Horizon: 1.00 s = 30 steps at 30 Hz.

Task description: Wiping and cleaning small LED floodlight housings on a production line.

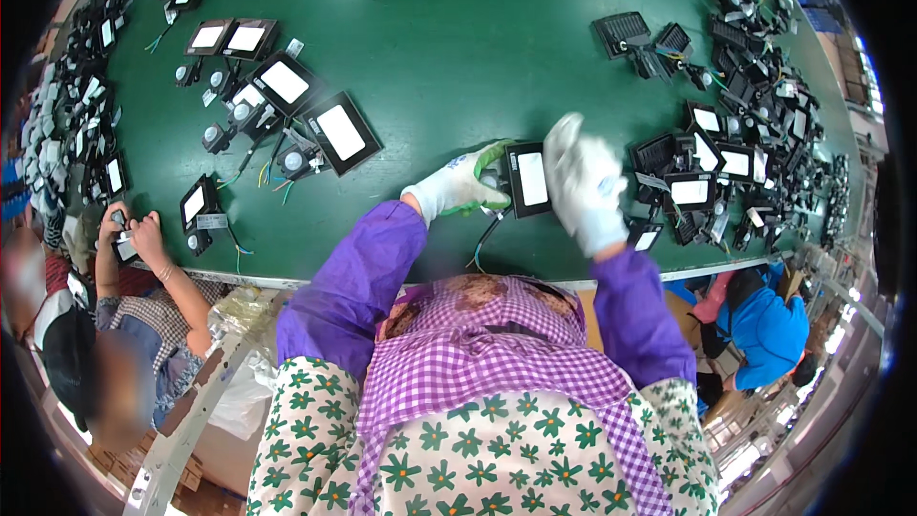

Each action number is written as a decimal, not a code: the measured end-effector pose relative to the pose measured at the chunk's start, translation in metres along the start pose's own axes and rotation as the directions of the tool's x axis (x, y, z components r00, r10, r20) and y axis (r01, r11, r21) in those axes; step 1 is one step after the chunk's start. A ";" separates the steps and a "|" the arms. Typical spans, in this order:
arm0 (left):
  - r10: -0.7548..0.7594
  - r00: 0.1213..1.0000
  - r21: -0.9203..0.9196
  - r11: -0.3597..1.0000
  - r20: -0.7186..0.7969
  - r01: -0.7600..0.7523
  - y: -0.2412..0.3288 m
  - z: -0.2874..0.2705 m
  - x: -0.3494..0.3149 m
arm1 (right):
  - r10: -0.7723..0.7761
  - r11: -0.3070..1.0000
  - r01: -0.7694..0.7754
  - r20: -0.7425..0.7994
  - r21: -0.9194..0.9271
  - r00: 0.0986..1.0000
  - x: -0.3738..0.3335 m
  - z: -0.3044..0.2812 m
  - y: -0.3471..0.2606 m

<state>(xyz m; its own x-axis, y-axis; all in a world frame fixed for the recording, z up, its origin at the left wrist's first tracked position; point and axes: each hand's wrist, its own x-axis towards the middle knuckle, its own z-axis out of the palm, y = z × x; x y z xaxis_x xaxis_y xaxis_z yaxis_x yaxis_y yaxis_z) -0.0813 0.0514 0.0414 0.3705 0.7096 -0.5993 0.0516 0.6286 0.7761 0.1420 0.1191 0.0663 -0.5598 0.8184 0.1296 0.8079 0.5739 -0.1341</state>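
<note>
Straight in front of me on the green tabletop is a black LED floodlight (531,179) with a white panel. My left hand (465,182), in a white glove with green on the fingers, is closed on the light's left side, where a sensor piece partly shows between the fingers. Wires (485,241) trail from it toward the table's near edge. At the light's right edge is my white-gloved right hand (586,182), smeared by motion. Its fingers are too blurred to read, and I cannot tell whether it touches the frame.
Several similar floodlights (341,133) with sensors and wires lie to the left. A dense heap of floodlights (690,191) covers the right side, and another row (107,33) lines the far left. A person's hands (145,234) work at the left edge; a person in blue (764,330) is at right.
</note>
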 end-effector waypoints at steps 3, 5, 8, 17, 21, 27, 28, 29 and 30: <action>0.254 0.965 0.150 0.959 -0.066 -0.242 -0.026 0.008 0.013 | -0.042 0.994 0.024 0.181 0.105 0.983 -0.049 0.016 -0.050; 0.090 0.996 0.112 0.990 -0.020 -0.087 0.005 0.009 0.004 | 0.082 0.965 -0.126 0.188 0.232 0.979 -0.018 0.016 -0.050; 0.022 1.000 0.102 0.995 -0.018 -0.020 0.002 0.009 0.005 | 0.155 0.936 -0.218 0.232 0.276 0.960 0.047 0.007 -0.059; 0.122 0.989 0.051 0.992 -0.085 -0.118 -0.028 0.023 0.018 | 0.110 0.964 -0.177 0.312 0.197 0.944 -0.050 -0.002 -0.048; 0.211 0.976 0.153 0.968 -0.054 -0.201 -0.019 0.018 0.012 | 0.350 0.854 -0.431 0.291 0.291 0.890 0.028 0.012 -0.027; -0.096 0.988 0.218 0.968 -0.119 0.121 0.031 -0.040 -0.024 | 0.409 0.814 -0.508 0.341 0.282 0.846 0.042 0.016 0.016; 0.151 0.977 0.559 0.828 -0.152 -0.041 0.010 -0.079 -0.028 | 0.386 0.832 -0.472 0.307 0.291 0.870 0.028 0.015 0.015; 0.113 0.972 0.741 0.667 -0.205 0.078 0.022 -0.102 -0.036 | 0.388 0.841 -0.459 0.273 0.285 0.880 0.008 0.019 0.021; -0.067 0.913 0.802 0.454 -0.403 0.388 0.085 -0.087 -0.050 | 0.376 0.847 -0.454 0.293 0.276 0.879 -0.013 0.022 0.028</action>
<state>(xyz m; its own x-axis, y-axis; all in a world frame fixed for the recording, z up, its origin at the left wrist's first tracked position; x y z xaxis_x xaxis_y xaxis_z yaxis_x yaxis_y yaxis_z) -0.1758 0.0967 0.1200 -0.0395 0.7339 -0.6781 0.9112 0.3050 0.2770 0.1678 0.1253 0.0394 -0.2425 0.9438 -0.2245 0.8877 0.1226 -0.4437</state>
